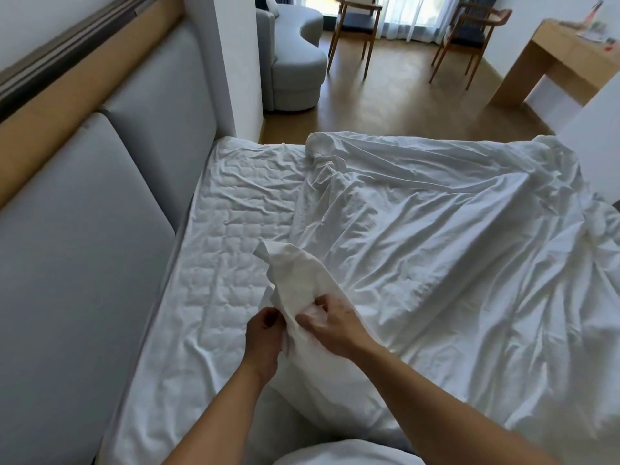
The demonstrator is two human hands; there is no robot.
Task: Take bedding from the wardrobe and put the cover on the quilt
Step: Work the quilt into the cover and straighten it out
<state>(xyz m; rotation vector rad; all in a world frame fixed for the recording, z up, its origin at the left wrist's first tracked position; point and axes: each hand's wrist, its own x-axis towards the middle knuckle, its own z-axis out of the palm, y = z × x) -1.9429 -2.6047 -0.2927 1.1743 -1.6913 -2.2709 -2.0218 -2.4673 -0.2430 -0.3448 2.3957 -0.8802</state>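
Observation:
A white quilt in its white cover [436, 229] lies crumpled across the right and middle of the bed. One corner of it [295, 273] is lifted up near me. My left hand [263, 340] grips the fabric on the left side of that corner, fingers curled. My right hand [332, 322] pinches the fabric from the right, thumb and fingers pressed into the cloth. The quilted mattress pad [218, 256] shows bare on the bed's left part.
A grey padded headboard [84, 229] runs along the left. Beyond the bed stand a white partition wall [235, 62], a grey sofa [292, 62], two wooden chairs [355, 25] and a wooden desk [550, 62] on a wood floor.

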